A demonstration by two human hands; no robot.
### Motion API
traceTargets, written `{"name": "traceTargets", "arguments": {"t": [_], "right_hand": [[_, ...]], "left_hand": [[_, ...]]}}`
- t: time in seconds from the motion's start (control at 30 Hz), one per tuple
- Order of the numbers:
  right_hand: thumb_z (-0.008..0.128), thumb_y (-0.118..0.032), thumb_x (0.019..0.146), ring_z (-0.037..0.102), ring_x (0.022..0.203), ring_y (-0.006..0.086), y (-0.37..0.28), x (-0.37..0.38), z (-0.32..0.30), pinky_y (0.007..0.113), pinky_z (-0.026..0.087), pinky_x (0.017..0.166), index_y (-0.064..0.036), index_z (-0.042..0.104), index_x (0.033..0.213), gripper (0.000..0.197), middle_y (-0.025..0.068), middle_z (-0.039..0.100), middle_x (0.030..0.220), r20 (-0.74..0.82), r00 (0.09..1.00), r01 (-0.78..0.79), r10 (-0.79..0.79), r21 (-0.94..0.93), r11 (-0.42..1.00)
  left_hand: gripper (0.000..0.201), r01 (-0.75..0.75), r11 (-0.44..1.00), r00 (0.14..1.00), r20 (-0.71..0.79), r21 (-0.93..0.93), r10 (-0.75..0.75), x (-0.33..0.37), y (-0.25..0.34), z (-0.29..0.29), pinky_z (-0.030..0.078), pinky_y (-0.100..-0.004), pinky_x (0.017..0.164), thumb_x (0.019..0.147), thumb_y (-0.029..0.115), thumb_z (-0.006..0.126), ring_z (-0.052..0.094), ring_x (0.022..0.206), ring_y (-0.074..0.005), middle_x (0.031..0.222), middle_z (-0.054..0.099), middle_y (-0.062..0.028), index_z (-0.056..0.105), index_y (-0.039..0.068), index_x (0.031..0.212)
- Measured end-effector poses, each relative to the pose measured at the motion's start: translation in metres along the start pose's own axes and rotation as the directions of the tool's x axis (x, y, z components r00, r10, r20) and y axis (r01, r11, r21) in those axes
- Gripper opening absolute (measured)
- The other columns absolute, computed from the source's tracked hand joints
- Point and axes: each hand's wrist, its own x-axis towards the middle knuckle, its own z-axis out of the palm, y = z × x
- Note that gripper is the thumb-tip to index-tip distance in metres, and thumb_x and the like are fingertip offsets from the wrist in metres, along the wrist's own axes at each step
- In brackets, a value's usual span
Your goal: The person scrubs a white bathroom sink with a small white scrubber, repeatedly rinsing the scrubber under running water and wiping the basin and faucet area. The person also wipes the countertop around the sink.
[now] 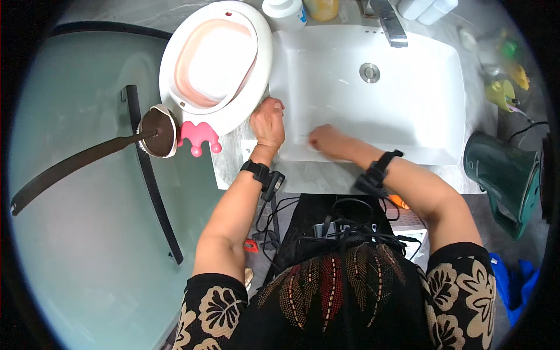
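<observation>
My left hand (269,123) rests at the left rim of the white sink (402,105), beside a pink-and-white oval basin. Its fingers are curled in, and whatever they may hold is hidden. Low over the sink's near left corner is my right hand (328,141), slightly smeared by motion. It looks like a fist against the white surface; what is in it, if anything, does not show. The metal drain (369,73) and the chrome faucet (392,26) lie beyond both hands.
The oval basin (262,52) stands on the grey counter (233,166). A long-handled brush (157,131) and a pink scalloped piece (199,137) are at its near side. A white tub (284,9) stands behind the sink, a dark green jug (501,175) to the right. Cables (350,230) hang before me.
</observation>
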Motion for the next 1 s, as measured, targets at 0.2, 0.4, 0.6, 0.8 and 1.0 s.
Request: {"name": "traceTargets", "arguments": {"t": [0.2, 0.4, 0.6, 0.8, 1.0], "right_hand": [[0.059, -0.019, 0.076, 0.06, 0.084, 0.033, -0.019, -0.027, -0.016, 0.044, 0.046, 0.076, -0.0067, 0.063, 0.076, 0.013, 0.0123, 0.064, 0.084, -0.095, 0.99, -0.085, 0.106, 0.203, 0.975], [0.061, -0.027, 0.077, 0.059, 0.083, 0.0343, -0.088, 0.013, 0.002, 0.044, 0.046, 0.075, -0.0056, 0.061, 0.079, 0.021, 0.0148, 0.062, 0.081, -0.243, 0.951, -0.08, 0.192, 0.406, 0.91], [0.06, -0.021, 0.079, 0.059, 0.082, 0.0351, -0.048, -0.058, -0.026, 0.044, 0.047, 0.074, -0.0048, 0.061, 0.08, 0.016, 0.0158, 0.062, 0.083, -0.173, 0.97, -0.126, 0.171, 0.243, 0.962], [0.062, -0.015, 0.079, 0.062, 0.075, 0.0296, 0.018, -0.231, -0.094, 0.039, 0.049, 0.072, -0.0026, 0.065, 0.083, 0.014, 0.017, 0.065, 0.08, -0.159, 0.724, -0.631, 0.671, 0.241, 0.738], [0.06, -0.018, 0.077, 0.062, 0.079, 0.0341, 0.071, -0.288, -0.123, 0.041, 0.049, 0.075, -0.0024, 0.067, 0.082, 0.018, 0.0169, 0.065, 0.081, -0.209, 0.625, -0.775, 0.752, -0.278, 0.567]], "left_hand": [[0.028, -0.017, 1.0, 1.0, 0.001, 0.011, 0.017, -0.001, 0.002, 0.0, 0.042, -0.0399, 0.059, 0.086, 0.019, 0.039, 0.054, 0.057, -0.0312, 0.061, 0.055, -0.0119, 0.057, 0.004, 0.071], [0.03, 0.024, 0.998, 1.0, -0.002, -0.054, -0.024, 0.0, -0.011, 0.005, 0.043, -0.0385, 0.059, 0.087, 0.022, 0.039, 0.057, 0.058, -0.0278, 0.061, 0.057, -0.0114, 0.058, 0.004, 0.072], [0.032, 0.179, 0.948, 0.982, 0.106, -0.264, -0.156, -0.003, -0.003, -0.007, 0.04, -0.0272, 0.057, 0.091, 0.023, 0.037, 0.048, 0.059, -0.0137, 0.069, 0.056, -0.005, 0.058, 0.002, 0.079], [0.044, 0.118, 0.911, 0.983, 0.173, -0.395, -0.053, -0.034, 0.015, -0.038, 0.039, -0.0241, 0.064, 0.095, 0.036, 0.033, 0.047, 0.074, -0.0115, 0.082, 0.053, -0.0021, 0.058, 0.001, 0.096], [0.042, 0.148, 0.86, 0.987, 0.018, -0.488, -0.159, -0.081, 0.005, -0.053, 0.041, -0.0259, 0.068, 0.094, 0.033, 0.034, 0.048, 0.078, -0.0137, 0.093, 0.05, -0.0061, 0.059, 0.0, 0.097]]}}
